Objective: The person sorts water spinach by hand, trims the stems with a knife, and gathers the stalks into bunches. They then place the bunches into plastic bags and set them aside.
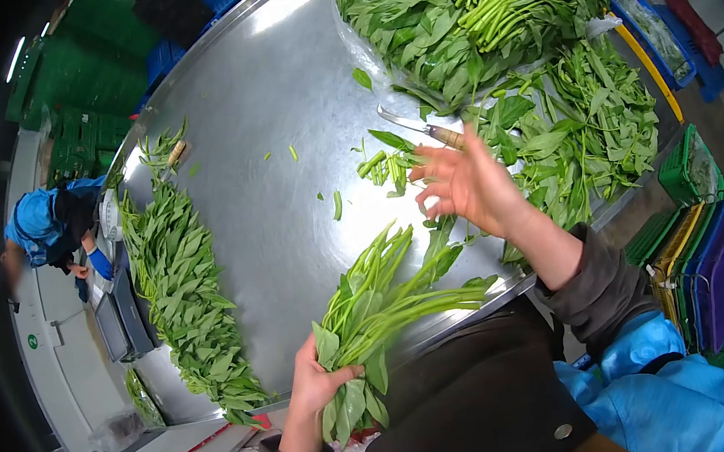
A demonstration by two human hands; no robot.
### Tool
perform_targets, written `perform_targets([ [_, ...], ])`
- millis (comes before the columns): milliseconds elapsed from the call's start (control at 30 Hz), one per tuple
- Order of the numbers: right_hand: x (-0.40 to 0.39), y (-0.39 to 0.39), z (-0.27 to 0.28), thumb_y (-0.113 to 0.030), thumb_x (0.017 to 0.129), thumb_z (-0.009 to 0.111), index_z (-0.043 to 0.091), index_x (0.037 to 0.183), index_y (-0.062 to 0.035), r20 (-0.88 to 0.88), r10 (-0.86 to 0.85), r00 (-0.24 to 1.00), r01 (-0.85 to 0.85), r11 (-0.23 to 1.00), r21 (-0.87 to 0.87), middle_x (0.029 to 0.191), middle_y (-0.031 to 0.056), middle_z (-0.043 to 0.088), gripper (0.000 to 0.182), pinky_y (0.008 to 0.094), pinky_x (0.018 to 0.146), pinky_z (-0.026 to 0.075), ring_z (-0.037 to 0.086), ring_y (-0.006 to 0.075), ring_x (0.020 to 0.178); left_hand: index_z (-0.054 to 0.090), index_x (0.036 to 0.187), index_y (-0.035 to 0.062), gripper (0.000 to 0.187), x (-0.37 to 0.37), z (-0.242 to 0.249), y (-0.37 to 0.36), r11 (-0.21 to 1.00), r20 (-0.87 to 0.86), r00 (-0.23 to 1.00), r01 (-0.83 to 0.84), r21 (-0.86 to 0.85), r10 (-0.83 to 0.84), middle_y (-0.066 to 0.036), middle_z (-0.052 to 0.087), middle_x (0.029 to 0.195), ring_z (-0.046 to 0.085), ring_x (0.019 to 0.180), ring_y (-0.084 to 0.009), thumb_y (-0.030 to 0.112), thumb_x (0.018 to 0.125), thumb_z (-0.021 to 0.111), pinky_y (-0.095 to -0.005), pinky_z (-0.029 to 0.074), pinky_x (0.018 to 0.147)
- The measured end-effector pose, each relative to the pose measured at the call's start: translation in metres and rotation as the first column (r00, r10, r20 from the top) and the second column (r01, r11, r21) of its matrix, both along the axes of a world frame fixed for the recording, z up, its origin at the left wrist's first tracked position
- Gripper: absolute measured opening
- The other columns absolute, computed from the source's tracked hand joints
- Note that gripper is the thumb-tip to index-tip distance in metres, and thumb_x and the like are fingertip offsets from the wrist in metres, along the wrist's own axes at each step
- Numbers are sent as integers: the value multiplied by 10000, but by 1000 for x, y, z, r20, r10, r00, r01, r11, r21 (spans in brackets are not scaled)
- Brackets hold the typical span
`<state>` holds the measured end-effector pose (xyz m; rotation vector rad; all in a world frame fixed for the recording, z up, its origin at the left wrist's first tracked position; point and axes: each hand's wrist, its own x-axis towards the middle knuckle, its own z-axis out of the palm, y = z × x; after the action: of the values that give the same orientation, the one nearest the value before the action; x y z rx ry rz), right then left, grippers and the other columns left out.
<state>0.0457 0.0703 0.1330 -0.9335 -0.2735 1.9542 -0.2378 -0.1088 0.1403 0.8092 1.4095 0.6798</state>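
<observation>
My left hand (313, 390) is closed around a bunch of water spinach (367, 318), its stems fanning up and to the right over the table edge. My right hand (472, 183) is held above the metal table (264, 130) with its fingers spread and nothing in them. Just beyond its fingertips lies a curved knife (443, 135) with a wooden handle. Cut stem pieces (387, 169) are scattered beside the knife. Loose leafy stems (581, 128) cover the table to the right of this hand.
A large heap of greens (472, 11) on plastic sits at the far side. Along the left runs a row of greens (183, 289), with another wooden handle (176, 153) near its top. A co-worker in blue (48, 224) stands beyond. Crates (706, 269) are stacked at right.
</observation>
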Motion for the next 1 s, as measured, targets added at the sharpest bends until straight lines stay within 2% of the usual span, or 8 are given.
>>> perform_targets([
  [67,3,-4,1,-379,990,464,620,1095,21,338,376,863,-426,901,84,717,63,626,442,306,607,531,614,160,583,507,1258,-21,666,0,4,1,999,-47,998,32,42,-30,-37,628,1093,590,997,-134,-167,633,687,-288,460,912],
  [100,5,-5,2,-392,982,476,639,1068,21,640,594,487,-778,629,8,726,62,629,453,308,583,526,617,151,605,507,1258,-21,666,4,6,3,998,-47,998,38,45,-36,-37,628,1093,590,997,-134,-167,633,687,-288,460,912],
  [200,-18,-10,11,-407,917,581,673,1001,12,683,630,370,-821,566,-78,791,88,655,436,317,607,526,635,173,630,454,1346,-29,745,9,9,6,979,-199,979,72,193,-33,-46,630,1129,585,1041,-121,-161,642,660,-276,446,932],
  [333,-4,3,-12,-188,810,683,695,995,-79,834,-299,463,-646,531,549,776,61,640,215,269,561,504,632,144,662,422,1375,-19,810,1,11,3,955,-387,917,198,221,-100,-62,584,1236,551,1123,-142,-209,606,594,-278,417,980],
  [467,-18,-9,5,-227,803,689,672,1014,-77,828,-153,540,-820,127,559,962,87,636,260,388,813,480,591,268,981,432,1365,-21,795,6,13,3,960,-388,916,189,208,-96,-64,595,1221,560,1103,-136,-198,613,620,-276,426,968],
  [733,-28,2,-20,-261,869,644,604,1134,-57,762,-264,591,-800,-76,595,1036,102,633,336,402,821,462,582,307,980,518,1308,-3,685,5,15,-3,908,-558,825,296,298,-86,-143,666,1108,650,989,-198,-101,654,702,-293,488,873],
  [867,-25,2,-23,-227,918,588,601,1101,-38,840,215,498,-855,-42,517,939,96,655,264,365,762,486,635,251,865,487,1318,-34,728,6,16,-2,877,-609,784,369,309,-115,-60,654,1112,605,989,-126,-158,627,681,-260,470,887],
  [1000,-28,-9,-37,-211,961,524,626,985,-28,383,237,893,-432,693,577,888,65,658,211,334,746,500,647,168,795,480,1330,-28,708,12,13,-3,892,-610,790,319,320,-64,-66,657,1109,602,986,-125,-132,661,688,-259,466,881],
])
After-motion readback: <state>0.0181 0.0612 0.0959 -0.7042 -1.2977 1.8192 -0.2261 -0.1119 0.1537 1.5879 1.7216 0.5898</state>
